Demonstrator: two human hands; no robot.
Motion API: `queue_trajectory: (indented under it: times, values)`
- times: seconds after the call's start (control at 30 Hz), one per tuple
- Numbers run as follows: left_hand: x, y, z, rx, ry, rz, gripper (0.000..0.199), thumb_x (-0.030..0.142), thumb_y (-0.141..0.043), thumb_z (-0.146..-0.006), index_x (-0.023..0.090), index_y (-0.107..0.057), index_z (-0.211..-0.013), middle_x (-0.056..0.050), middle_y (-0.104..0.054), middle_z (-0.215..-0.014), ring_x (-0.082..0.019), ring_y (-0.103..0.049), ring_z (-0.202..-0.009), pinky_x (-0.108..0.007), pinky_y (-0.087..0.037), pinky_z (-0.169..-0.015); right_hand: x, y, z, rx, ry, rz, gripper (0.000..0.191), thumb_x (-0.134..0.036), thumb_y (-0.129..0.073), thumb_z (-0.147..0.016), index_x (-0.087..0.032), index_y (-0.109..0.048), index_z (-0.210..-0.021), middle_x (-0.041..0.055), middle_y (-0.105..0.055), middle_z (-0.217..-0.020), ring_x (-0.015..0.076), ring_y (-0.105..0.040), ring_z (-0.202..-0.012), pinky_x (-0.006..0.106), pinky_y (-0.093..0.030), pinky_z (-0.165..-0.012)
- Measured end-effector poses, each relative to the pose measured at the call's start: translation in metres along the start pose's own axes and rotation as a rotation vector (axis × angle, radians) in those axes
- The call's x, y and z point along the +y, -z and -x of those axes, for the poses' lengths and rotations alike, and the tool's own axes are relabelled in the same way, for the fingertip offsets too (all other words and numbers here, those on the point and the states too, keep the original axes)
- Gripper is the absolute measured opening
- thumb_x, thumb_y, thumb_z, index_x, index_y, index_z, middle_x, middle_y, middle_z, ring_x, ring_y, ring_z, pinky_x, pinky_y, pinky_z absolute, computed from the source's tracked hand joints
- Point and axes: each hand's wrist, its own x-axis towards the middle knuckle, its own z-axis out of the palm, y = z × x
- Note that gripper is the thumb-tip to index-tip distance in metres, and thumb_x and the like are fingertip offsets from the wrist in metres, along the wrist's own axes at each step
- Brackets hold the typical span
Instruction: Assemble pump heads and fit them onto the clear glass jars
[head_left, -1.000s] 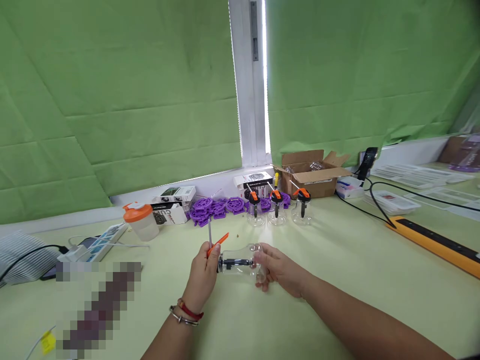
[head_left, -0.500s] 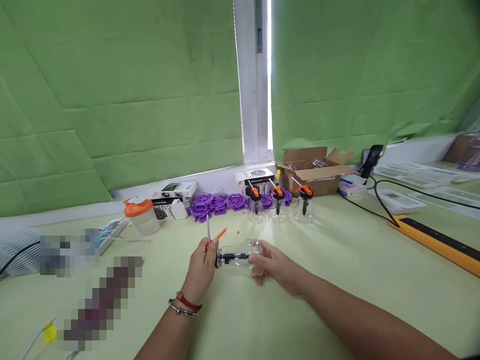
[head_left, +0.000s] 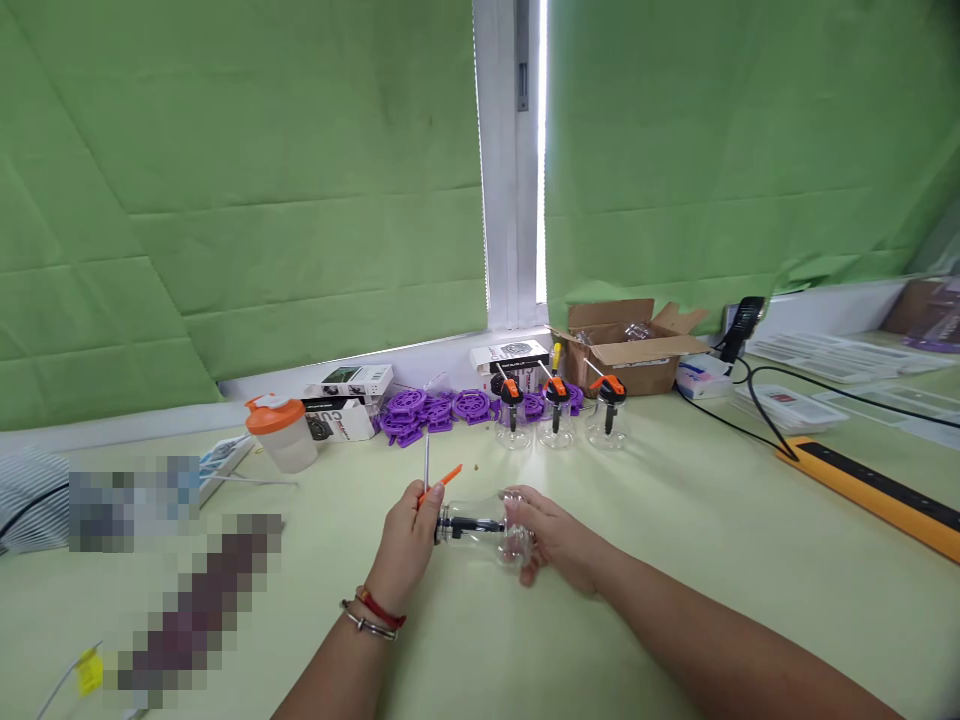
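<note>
A clear, waisted bottle (head_left: 487,510) lies sideways between my hands above the table, with a dark tube inside. My left hand (head_left: 409,535) is closed around its lid, most of which is hidden by the fingers. From the lid a thin metal rod (head_left: 427,460) points up and an orange lever (head_left: 451,475) sticks out to the right. My right hand (head_left: 551,535) wraps the wide base end of the bottle. Farther back stand three similar bottles with black and orange lids: one on the left (head_left: 513,432), one in the middle (head_left: 555,432), one on the right (head_left: 606,432).
Purple wheel-shaped plastic parts (head_left: 472,405) lie along the back. An orange-lidded shaker cup (head_left: 289,445) and a white box (head_left: 349,418) stand left of them. At the back right are an open cardboard box (head_left: 637,375) and an orange power strip (head_left: 877,495) with black cables.
Both hands and the bottle have shifted slightly to the right and down. My right hand's fingers have changed position at the base end.
</note>
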Motion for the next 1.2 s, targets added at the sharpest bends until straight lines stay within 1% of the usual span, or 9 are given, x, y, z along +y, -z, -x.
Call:
queue_trajectory:
  times: [0.13, 0.3, 0.43, 0.53, 0.67, 0.77, 0.9, 1.07, 1.2]
  values:
    - [0.001, 0.003, -0.002, -0.109, 0.314, 0.106, 0.044, 0.066, -0.039, -0.078, 0.023, -0.039, -0.069, 0.007, -0.042, -0.046, -0.007, -0.028, -0.031, -0.019, -0.018, -0.031, -0.012, 0.007, 0.003, 0.022, 0.413, 0.426, 0.056, -0.036, -0.069, -0.072, -0.026, -0.044, -0.122, 0.0102, -0.045, -0.127, 0.0254, -0.049, -0.114, 0.045, -0.045, -0.093]
    - [0.004, 0.009, -0.002, -0.229, 0.512, 0.221, 0.048, 0.07, -0.04, -0.075, 0.022, -0.045, -0.074, 0.006, -0.045, -0.043, -0.006, -0.023, -0.028, -0.019, -0.017, -0.031, -0.021, 0.008, 0.009, -0.071, 0.863, 0.898, 0.04, -0.008, -0.048, -0.082, -0.028, -0.055, -0.116, 0.0064, -0.045, -0.134, 0.0244, -0.024, -0.136, 0.05, -0.025, -0.11]
    - [0.004, 0.011, -0.001, -0.138, 0.418, 0.22, 0.045, 0.067, -0.041, -0.076, 0.022, -0.042, -0.072, 0.007, -0.045, -0.043, -0.006, -0.024, -0.029, -0.019, -0.02, -0.031, -0.015, 0.002, 0.01, 0.017, 0.751, 0.792, 0.055, -0.031, -0.062, -0.081, -0.03, -0.041, -0.132, 0.0083, -0.035, -0.142, 0.0271, -0.022, -0.137, 0.053, -0.022, -0.11]
    - [0.003, 0.008, -0.001, -0.028, 0.179, 0.102, 0.041, 0.062, -0.042, -0.079, 0.022, -0.04, -0.069, 0.008, -0.044, -0.046, -0.006, -0.031, -0.033, -0.019, -0.024, -0.033, -0.006, 0.002, 0.006, 0.163, 0.352, 0.398, 0.083, -0.056, -0.06, -0.075, -0.027, -0.019, -0.142, 0.015, -0.032, -0.141, 0.0299, -0.035, -0.13, 0.052, -0.039, -0.099]
    - [0.0, 0.004, -0.001, -0.037, 0.036, -0.006, 0.04, 0.057, -0.047, -0.079, 0.021, -0.038, -0.066, 0.009, -0.037, -0.047, -0.006, -0.034, -0.035, -0.018, -0.026, -0.034, -0.004, 0.008, 0.0, 0.03, -0.03, 0.1, 0.063, -0.062, -0.044, -0.083, -0.019, -0.039, -0.129, 0.0143, -0.053, -0.11, 0.0232, -0.061, -0.088, 0.04, -0.054, -0.067]
    - [-0.001, 0.005, -0.003, -0.061, 0.225, 0.068, 0.041, 0.062, -0.041, -0.079, 0.022, -0.039, -0.068, 0.007, -0.042, -0.045, -0.007, -0.03, -0.031, -0.019, -0.022, -0.031, -0.01, 0.012, 0.002, 0.067, 0.202, 0.362, 0.061, -0.045, -0.071, -0.068, -0.021, -0.05, -0.12, 0.0112, -0.051, -0.114, 0.0214, -0.058, -0.089, 0.039, -0.052, -0.075]
    - [-0.005, 0.011, -0.007, -0.048, 0.403, 0.193, 0.043, 0.065, -0.039, -0.077, 0.023, -0.039, -0.068, 0.005, -0.046, -0.044, -0.006, -0.026, -0.029, -0.02, -0.021, -0.031, -0.018, 0.016, 0.007, 0.08, 0.609, 0.756, 0.072, -0.023, -0.076, -0.061, -0.027, -0.047, -0.127, 0.0105, -0.041, -0.128, 0.0263, -0.044, -0.116, 0.042, -0.041, -0.097]
    - [-0.01, 0.016, -0.012, 0.012, 0.382, 0.188, 0.041, 0.062, -0.044, -0.076, 0.023, -0.041, -0.066, 0.005, -0.047, -0.043, -0.006, -0.028, -0.028, -0.02, -0.021, -0.031, -0.022, 0.032, 0.005, 0.079, 0.699, 0.981, 0.081, -0.014, -0.072, -0.064, -0.027, -0.038, -0.136, 0.0128, -0.041, -0.127, 0.0284, -0.042, -0.118, 0.043, -0.044, -0.094]
    - [-0.012, 0.021, -0.017, 0.129, 0.382, 0.22, 0.043, 0.063, -0.047, -0.073, 0.022, -0.04, -0.064, 0.005, -0.048, -0.042, -0.007, -0.032, -0.029, -0.02, -0.023, -0.031, -0.032, 0.057, 0.009, 0.233, 0.755, 1.064, 0.074, -0.008, -0.064, -0.068, -0.027, -0.038, -0.135, 0.0127, -0.041, -0.129, 0.0284, -0.042, -0.12, 0.044, -0.042, -0.097]
